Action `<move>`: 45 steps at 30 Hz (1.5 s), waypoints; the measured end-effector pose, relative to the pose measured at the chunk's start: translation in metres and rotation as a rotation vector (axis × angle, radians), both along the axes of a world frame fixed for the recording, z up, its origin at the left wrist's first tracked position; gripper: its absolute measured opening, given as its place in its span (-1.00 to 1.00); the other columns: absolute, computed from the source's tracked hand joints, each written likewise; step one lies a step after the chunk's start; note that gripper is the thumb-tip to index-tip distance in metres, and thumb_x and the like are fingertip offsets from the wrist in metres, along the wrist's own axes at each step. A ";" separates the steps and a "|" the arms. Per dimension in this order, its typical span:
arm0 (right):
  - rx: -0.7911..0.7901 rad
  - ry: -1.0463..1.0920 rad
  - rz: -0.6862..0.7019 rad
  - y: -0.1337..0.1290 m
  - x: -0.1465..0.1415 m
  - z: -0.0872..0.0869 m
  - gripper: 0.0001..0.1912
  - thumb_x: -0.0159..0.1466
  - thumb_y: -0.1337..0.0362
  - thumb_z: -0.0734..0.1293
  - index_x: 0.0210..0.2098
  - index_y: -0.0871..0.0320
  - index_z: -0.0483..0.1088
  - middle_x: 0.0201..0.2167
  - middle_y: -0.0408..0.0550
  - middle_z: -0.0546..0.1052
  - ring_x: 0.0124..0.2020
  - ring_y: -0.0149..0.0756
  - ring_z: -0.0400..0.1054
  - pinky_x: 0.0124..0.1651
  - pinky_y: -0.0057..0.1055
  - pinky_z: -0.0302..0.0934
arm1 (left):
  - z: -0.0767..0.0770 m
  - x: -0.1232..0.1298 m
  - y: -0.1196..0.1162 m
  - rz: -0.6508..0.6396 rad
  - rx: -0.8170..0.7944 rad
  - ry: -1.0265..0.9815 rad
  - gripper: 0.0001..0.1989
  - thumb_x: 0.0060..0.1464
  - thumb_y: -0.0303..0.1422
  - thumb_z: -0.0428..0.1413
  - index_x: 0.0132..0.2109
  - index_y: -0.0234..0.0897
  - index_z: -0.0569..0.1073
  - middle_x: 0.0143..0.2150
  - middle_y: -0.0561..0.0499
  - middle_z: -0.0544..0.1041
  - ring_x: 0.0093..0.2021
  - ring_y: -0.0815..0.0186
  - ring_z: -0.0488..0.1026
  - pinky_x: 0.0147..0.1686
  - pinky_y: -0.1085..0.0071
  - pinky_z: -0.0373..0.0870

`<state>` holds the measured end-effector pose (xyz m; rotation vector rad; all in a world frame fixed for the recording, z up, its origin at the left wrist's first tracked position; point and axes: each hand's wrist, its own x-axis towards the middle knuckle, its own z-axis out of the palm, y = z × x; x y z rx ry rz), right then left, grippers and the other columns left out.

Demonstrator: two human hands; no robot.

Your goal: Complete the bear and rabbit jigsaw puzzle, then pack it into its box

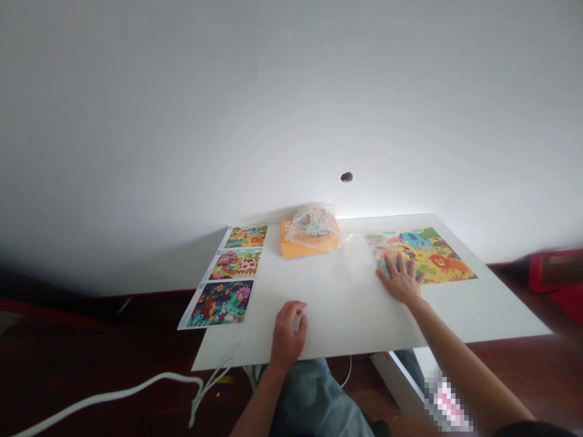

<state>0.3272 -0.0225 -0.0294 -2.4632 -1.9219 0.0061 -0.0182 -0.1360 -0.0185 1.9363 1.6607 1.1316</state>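
Observation:
My right hand (403, 280) lies with spread fingers on the lower left part of a colourful animal picture (439, 258), which shows an elephant and a lion. Near the table's front edge rests my left hand (289, 331), its fingers loosely curved with a gap between thumb and forefinger and nothing visible in it. A clear plastic bag (314, 223) with small pieces inside sits on an orange box (300, 248) at the back of the table. At the left lies a white sheet (204, 297) printed with three small pictures, overhanging the table's edge.
The white table (337, 321) stands against a pale wall (273, 109) that has a small hole. A white cable (122, 391) runs at the lower left. Below the table at the right is an open white box or drawer (401, 383). A red object (555, 273) stands far right.

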 end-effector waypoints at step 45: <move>0.122 0.140 0.240 -0.036 -0.025 0.020 -0.30 0.28 -0.19 0.05 0.29 0.04 0.09 0.37 0.01 -0.06 0.36 0.08 -0.28 0.28 0.07 -0.25 | 0.018 0.010 -0.034 -0.440 -0.075 0.561 -0.40 0.12 -0.03 0.02 0.28 0.00 0.19 0.33 -0.05 0.18 0.32 -0.03 0.05 0.24 -0.13 -0.12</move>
